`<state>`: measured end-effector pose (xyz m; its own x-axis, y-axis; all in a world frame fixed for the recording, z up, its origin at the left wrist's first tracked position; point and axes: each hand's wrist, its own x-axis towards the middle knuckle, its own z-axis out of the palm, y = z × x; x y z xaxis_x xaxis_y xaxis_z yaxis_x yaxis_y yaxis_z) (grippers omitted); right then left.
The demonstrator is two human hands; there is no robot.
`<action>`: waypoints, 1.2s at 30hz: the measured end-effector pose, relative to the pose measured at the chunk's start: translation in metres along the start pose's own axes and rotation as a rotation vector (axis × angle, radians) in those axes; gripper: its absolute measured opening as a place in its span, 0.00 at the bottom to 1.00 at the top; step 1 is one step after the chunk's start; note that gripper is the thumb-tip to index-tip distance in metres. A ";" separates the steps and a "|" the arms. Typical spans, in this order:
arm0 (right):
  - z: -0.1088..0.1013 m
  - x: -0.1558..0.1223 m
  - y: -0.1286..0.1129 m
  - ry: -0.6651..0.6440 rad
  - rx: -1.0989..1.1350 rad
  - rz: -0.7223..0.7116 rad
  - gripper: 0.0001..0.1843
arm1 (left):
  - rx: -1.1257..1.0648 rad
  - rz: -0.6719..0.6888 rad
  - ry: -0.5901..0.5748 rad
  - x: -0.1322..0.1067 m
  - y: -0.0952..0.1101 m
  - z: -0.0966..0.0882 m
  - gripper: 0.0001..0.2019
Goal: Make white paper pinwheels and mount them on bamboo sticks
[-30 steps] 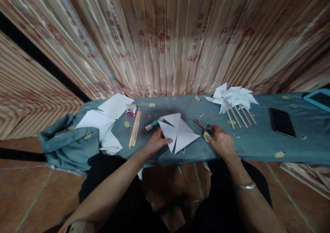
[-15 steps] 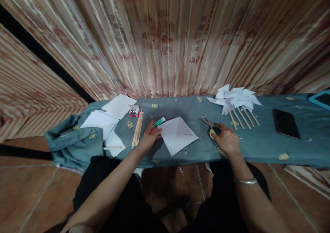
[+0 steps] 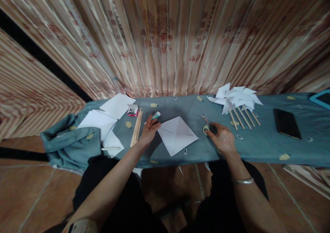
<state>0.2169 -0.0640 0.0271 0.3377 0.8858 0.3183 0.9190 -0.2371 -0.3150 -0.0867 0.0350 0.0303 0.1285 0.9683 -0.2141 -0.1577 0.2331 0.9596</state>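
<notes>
My left hand point(image 3: 149, 131) is closed around a white and green glue stick point(image 3: 156, 115), whose capped end sticks out beyond the fingers. Just right of that hand lies a square white sheet of paper point(image 3: 177, 136), turned cornerwise, with lines running in from its corners. My right hand point(image 3: 223, 136) grips a pair of scissors point(image 3: 205, 129) with dark and yellow-green handles. Their blades point up and left, apart from the sheet's right corner.
White paper pinwheels point(image 3: 232, 97) on wooden sticks lie at the back right, beside a black phone point(image 3: 287, 123). On the left are loose wooden sticks point(image 3: 136, 128), a small red box point(image 3: 133, 110), white sheets point(image 3: 99, 123) and a pen-like white stick point(image 3: 110, 148). A pleated curtain point(image 3: 165, 64) hangs behind.
My left hand has shifted slightly up and left from the sheet's corner, with the glue stick. My right hand and the scissors have moved a little left and turned. The sheet has barely moved.
</notes>
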 end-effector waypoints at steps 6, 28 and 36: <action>0.003 -0.006 -0.024 0.111 0.152 -0.204 0.21 | 0.517 0.340 -0.049 -0.005 -0.007 -0.003 0.35; 0.041 -0.029 -0.094 -0.247 0.183 -0.489 0.26 | 1.208 0.641 -0.567 -0.039 -0.023 0.027 0.28; 0.041 -0.008 -0.103 -0.259 0.071 -0.477 0.24 | 1.292 0.627 -0.586 -0.039 -0.020 0.028 0.28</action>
<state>0.1107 -0.0306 0.0202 -0.1822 0.9599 0.2132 0.9389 0.2342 -0.2521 -0.0616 -0.0102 0.0242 0.7677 0.6369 0.0709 0.5525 -0.7138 0.4304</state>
